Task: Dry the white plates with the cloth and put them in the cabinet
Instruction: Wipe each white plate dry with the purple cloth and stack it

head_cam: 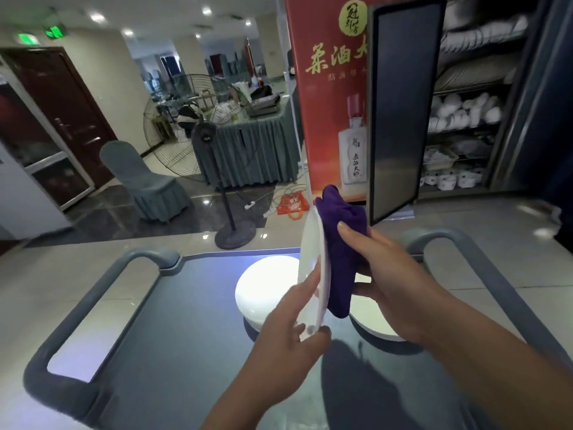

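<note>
Right now left hand pinches white plate upright by its bottom rim over the cart, edge toward cam; right hand grips purple cloth against its right face, cabinet up-right.

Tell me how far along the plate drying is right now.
Mid-job. The cabinet is open and its shelves hold white dishes, though which were just dried cannot be told. In hand: the left hand holds a white plate on edge while the right hand presses the purple cloth against it. Left: more plates sit on the cart.
</note>
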A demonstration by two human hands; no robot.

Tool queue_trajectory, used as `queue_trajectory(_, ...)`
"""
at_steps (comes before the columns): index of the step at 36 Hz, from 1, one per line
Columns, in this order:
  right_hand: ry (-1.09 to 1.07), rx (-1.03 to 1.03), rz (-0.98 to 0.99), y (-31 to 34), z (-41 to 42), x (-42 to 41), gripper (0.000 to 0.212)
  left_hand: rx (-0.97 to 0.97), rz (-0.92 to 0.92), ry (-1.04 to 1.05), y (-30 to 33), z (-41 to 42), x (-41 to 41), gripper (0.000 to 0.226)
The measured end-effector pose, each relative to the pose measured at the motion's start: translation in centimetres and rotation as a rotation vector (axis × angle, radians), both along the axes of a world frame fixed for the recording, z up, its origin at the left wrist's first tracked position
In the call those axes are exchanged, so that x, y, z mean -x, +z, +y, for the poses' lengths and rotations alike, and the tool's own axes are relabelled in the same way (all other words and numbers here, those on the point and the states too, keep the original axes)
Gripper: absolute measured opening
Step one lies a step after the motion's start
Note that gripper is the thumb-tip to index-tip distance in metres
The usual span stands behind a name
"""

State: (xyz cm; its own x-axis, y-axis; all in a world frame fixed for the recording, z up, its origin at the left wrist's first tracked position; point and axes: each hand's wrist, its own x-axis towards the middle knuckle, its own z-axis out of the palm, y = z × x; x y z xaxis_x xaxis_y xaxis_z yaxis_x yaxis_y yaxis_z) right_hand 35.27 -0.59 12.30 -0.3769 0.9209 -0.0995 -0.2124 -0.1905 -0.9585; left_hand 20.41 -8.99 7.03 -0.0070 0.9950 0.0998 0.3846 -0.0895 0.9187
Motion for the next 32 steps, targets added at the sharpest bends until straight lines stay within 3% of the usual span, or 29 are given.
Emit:
queue_trajectory(5,0.049,-0.083,0.03,0.9,-1.0,1.3,0.018,-0.058,0.004,0.028,0.5,-0.6,1.1,0.081)
queue_trajectory(10,0.205,-0.341,0.009,0.9,-2.8,2.2,0.017,-0.013,-0.255,0.033,1.9,-0.5,1.9,0.089)
queue_trajectory(12,0.261,-0.463,-0.039,0.7,-3.3,2.3,0.019,0.019,-0.413,-0.004,2.6,-0.6,2.3,0.086)
queue_trajectory(16,0.378,-0.698,-0.23,-0.4,-3.5,1.8,0.042,0.081,-0.896,-0.098,2.9,-1.1,3.4,0.084)
queue_trajectory(20,0.426,-0.878,-0.458,-2.3,-3.1,-0.2,0.052,0.132,-1.21,-0.091,2.2,-0.7,3.6,0.088)
queue_trajectory(25,0.421,-0.94,-0.544,-4.8,-2.9,-3.0,0.06,0.18,-1.165,0.078,1.0,0.1,2.5,0.1)
queue_trajectory(32,0.257,-1.072,-0.641,-7.7,-3.4,-4.8,0.062,0.249,-1.331,0.097,0.3,0.6,0.2,0.051)
